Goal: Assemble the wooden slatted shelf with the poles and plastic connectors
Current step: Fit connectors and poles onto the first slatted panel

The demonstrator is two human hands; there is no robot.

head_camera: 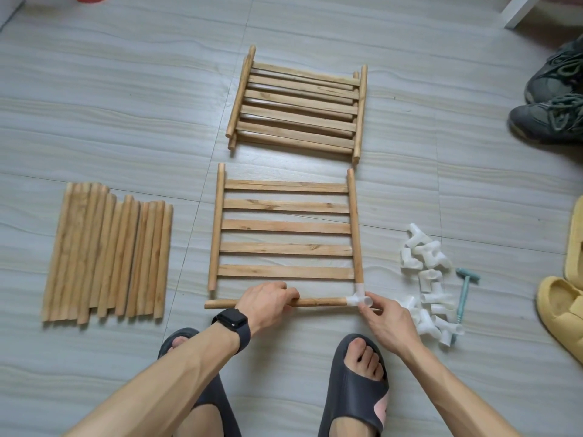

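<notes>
One flat wooden slatted panel (285, 228) — five slats between two round side rails — lies on the grey tiled floor (126, 105), just ahead of the person's feet. At the panel's near right corner a white plastic three-way connector (358, 299) caps the end of the right rail. A round wooden pole (318, 301) lies along the panel's near edge with its right end in the connector's side socket. How deep it sits I cannot tell.

The step in hand looks like pressing this pole home. To do it well, I'd keep the pole flat and in line with the socket, brace the connector so it doesn't twist on the rail, and push straight along the pole's length, not at an angle. Its free end should finish by the panel's left rail, ready for a second connector.

The left hand (268, 299) is wrapped over the pole about midway along the panel's near edge, fingers curled round it. The right hand (388, 320) is at the near right corner, thumb and fingertips pinching the connector's outer stub — so the two hands work well apart.

Beyond the panel's far edge lies a stack of similar slatted panels (296, 105). Left of the panel is a row of loose wooden poles (107, 257). To its right are a heap of white plastic connectors (432, 279) and a small teal mallet (465, 294).
</notes>
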